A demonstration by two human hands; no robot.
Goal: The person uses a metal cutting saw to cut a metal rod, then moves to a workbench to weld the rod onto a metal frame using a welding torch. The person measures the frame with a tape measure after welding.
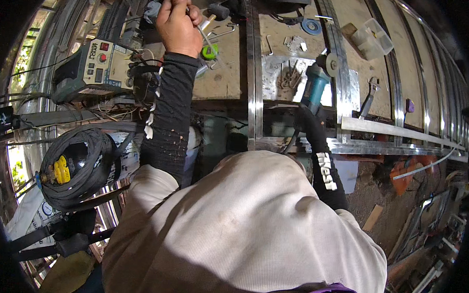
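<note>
Item, tool pick-up stage: left hand [178, 24] closed around a thin metal rod [204, 35] above the worktop [224, 78] beside the welding machine [99, 67]; right hand [308, 114] gripping the teal angle grinder [315, 84] over the steel frame [255, 95]; steady placement of the rod judged to be required next.

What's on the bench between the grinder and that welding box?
In the head view, between the teal angle grinder and the welding machine: an upright steel bar, bare plywood and the left hand's forearm.
</note>
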